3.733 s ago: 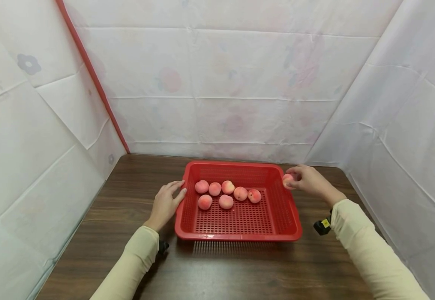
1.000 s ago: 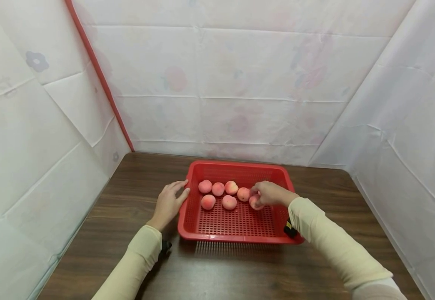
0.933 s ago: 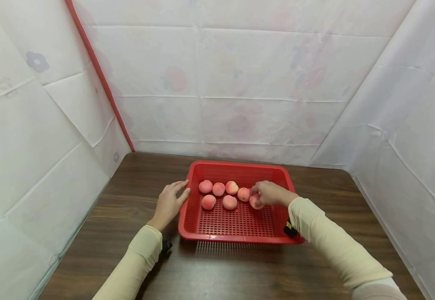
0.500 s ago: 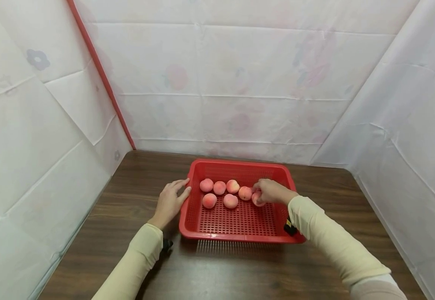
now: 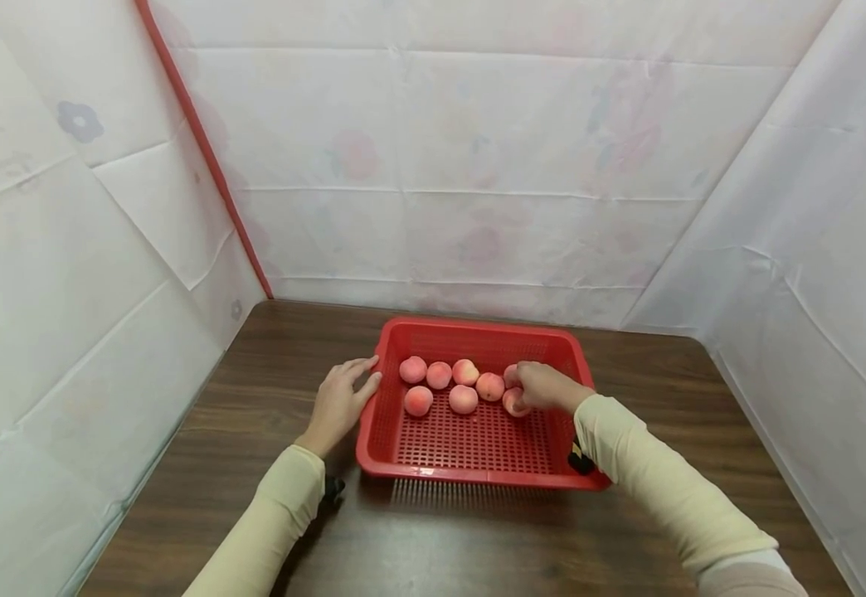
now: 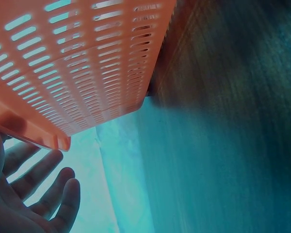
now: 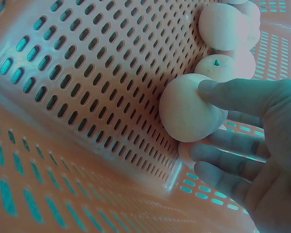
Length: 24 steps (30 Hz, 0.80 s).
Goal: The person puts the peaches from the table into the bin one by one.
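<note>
A red plastic basket (image 5: 478, 477) with slotted walls holds several pinkish-yellow peaches, among them one peach (image 5: 464, 400) in the front row. My right hand (image 5: 545, 385) reaches inside at the right and pinches a peach (image 7: 189, 109). In the right wrist view the thumb presses on its side and the other fingers pass behind it. Another peach (image 5: 511, 375) shows just behind that hand. My left hand (image 5: 338, 404) rests at the basket's left rim with relaxed fingers. The left wrist view shows those fingers (image 6: 53, 191) spread below the rim.
The basket stands on a dark wood-grain table (image 5: 254, 497). White patterned sheeting (image 5: 433, 166) hangs behind and on both sides. A red strip (image 5: 201, 149) runs down the back left corner. The front of the basket floor (image 5: 470, 444) shows bare mesh.
The right hand has brought a peach from beyond the right rim into the basket, to the right end of the front row. Lately its fingers lift slightly, uncovering the peach behind. The left hand stays.
</note>
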### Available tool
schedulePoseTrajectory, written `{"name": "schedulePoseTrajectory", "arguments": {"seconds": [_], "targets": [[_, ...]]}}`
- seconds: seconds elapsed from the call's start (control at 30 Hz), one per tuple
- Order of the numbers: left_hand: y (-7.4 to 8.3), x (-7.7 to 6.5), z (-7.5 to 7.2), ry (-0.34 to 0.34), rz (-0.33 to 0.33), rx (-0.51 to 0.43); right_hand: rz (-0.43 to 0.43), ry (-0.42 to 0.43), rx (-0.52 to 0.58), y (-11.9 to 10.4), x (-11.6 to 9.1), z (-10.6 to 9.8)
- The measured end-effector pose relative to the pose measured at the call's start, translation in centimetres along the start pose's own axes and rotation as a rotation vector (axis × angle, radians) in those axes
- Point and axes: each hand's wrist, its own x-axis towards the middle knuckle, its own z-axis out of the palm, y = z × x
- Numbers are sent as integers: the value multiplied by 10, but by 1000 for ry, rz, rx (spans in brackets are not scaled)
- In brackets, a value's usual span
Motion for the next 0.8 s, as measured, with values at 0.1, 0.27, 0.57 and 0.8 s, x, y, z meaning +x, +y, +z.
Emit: {"name": "schedulePoseTrajectory", "arguments": {"seconds": [0.1,0.27,0.57,0.8], "targets": [[0,0,0,1,-3,-1,10,-5,-4,-1,-1,-3],[1,1,-1,4,2,-1,56,-10,-25,-2,-2,-8],[0,2,-1,-1,-1,5,41,4,-81,-3,-5,-10],[-1,3,1,15,23,13,25,5,-80,-4,-6,-13]]}}
